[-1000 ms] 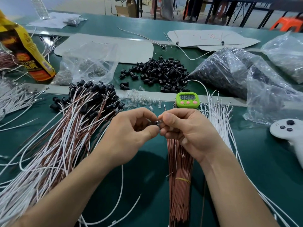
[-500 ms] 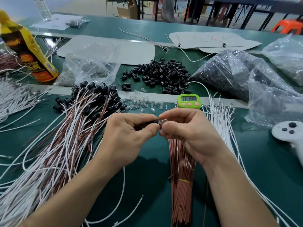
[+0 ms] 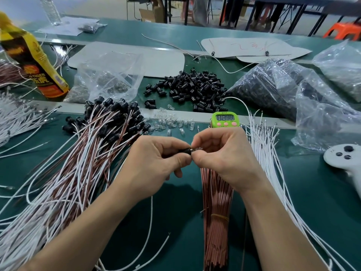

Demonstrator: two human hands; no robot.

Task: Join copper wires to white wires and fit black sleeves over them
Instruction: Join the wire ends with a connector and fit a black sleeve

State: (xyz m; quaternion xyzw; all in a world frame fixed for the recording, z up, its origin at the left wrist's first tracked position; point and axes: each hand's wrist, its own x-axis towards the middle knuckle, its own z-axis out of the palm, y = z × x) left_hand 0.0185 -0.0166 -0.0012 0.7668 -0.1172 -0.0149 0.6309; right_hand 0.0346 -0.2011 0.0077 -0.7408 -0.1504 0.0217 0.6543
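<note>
1. Your left hand (image 3: 156,159) covers most of the black sleeve (image 3: 185,151); only 1 end shows at the grip.
2. Your right hand (image 3: 220,155) pinches a small glinting piece (image 3: 196,148), too small to identify.
3. Just below the grip, the copper wire bundle (image 3: 216,222) has its top hidden under your right hand and its bottom cut off by the lower edge.
4. Just beyond the grip, the green timer (image 3: 225,119) shows digits too blurred to read.
5. Far right of the grip, the white controller (image 3: 345,159) is cut off by the picture's edge.
</note>
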